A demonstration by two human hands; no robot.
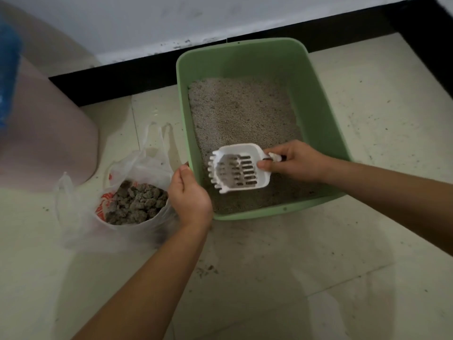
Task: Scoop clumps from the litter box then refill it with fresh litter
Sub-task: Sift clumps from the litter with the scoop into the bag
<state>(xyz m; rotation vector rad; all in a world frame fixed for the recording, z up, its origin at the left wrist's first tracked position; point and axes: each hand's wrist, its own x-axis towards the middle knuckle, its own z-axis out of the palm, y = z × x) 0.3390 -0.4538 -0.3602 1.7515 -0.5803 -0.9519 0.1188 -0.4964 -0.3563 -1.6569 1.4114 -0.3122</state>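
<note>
A green litter box [321, 114] stands on the tiled floor against the wall, holding grey litter [240, 111]. My right hand [296, 160] grips the handle of a white slotted scoop [239, 168] held over the near part of the litter; the scoop looks empty. My left hand [190, 195] grips the box's near left rim. Left of the box sits a clear plastic bag [147, 165] holding several dark grey clumps [137, 204].
A pale pink bin or container [49, 133] stands at the left, with a blurred blue object [8, 74] at the frame's left edge. A black skirting strip [137, 72] runs along the white wall. Scattered litter grains lie on the tiles [318, 266] in front of the box.
</note>
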